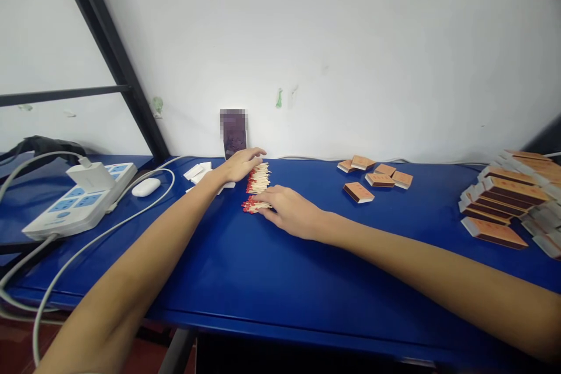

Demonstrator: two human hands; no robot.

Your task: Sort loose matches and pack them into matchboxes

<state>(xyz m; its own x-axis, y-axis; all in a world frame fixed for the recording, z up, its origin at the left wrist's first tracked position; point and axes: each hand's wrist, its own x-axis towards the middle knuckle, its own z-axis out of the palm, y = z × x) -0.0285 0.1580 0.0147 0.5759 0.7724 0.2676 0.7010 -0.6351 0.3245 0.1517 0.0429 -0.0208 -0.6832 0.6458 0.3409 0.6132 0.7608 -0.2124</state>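
A row of red-headed matches [258,178] lies on the blue tabletop, heads pointing left. At its far end is my left hand [242,165], open, with its fingers stretched out over the matches. My right hand [289,208] is at the near end, its thumb and fingers closed about a small bunch of matches [250,205] that lies slightly apart from the row. Some of the fingertips are hidden. Several small white pieces [199,173] lie behind my left wrist, partly covered by it.
Several matchboxes [359,191] lie scattered right of my hands, and stacked matchboxes [511,193] stand at the far right. A phone [234,131] leans on the wall. At left are a power strip [83,204], a white earbud case [146,187] and a looping white cable [109,228].
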